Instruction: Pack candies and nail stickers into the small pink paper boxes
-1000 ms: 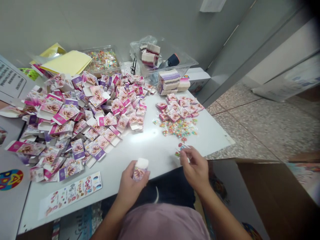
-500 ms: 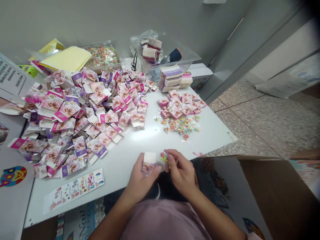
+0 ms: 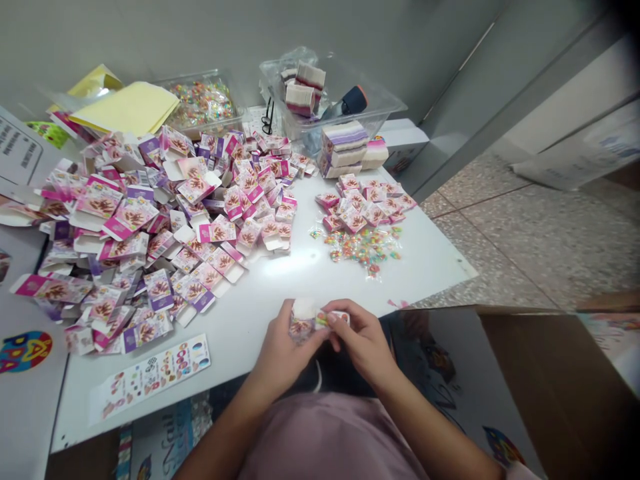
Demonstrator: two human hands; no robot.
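My left hand [image 3: 280, 350] is wrapped round a small printed carton [image 3: 303, 319], its white flap up at the top. Right beside it, my right hand [image 3: 364, 341] pinches a small clear packet of coloured pieces [image 3: 323, 319] between thumb and fingers. The packet touches or nearly touches the carton's right side; I cannot tell whether any of it is inside. Beyond my hands lie loose packets [image 3: 365, 249] of the same kind. Behind those sits a pile of closed pink cartons [image 3: 354, 219].
A large heap of open pink and purple cartons [image 3: 135, 217] covers the table's left. A sticker sheet [image 3: 155, 377] lies at the front left. At the back are a tray of packets [image 3: 203, 103], a clear bin [image 3: 383, 110] and stacked leaflets [image 3: 344, 147]. A cardboard box [image 3: 540, 373] stands at right.
My right hand has moved left, bringing the packet up against the carton. The carton in my left hand has shifted slightly. The camera view has moved a little.
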